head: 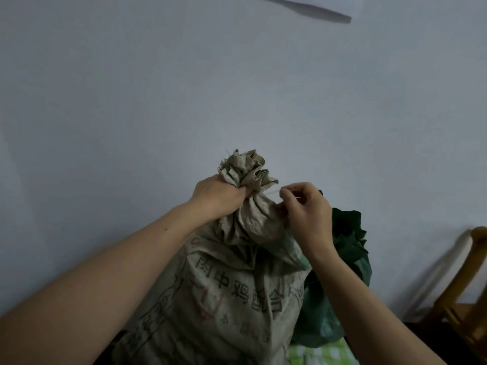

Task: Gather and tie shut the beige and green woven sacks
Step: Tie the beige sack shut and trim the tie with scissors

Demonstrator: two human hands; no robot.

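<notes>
A full beige woven sack (224,291) with dark printed characters stands upright in front of me, its mouth bunched into a crumpled tuft (245,169). My left hand (218,196) is clenched around the gathered neck just under the tuft. My right hand (305,206) is at the neck's right side, its fingertips pinching a thin pale string (272,191) that runs to the neck. A green sack (347,248) sits behind and to the right, its dark top partly hidden by my right forearm.
A pale wall (158,88) fills the background close behind the sacks. A wooden chair (463,293) stands at the lower right. A green-and-white checked cloth (316,354) lies at the bottom beside the beige sack.
</notes>
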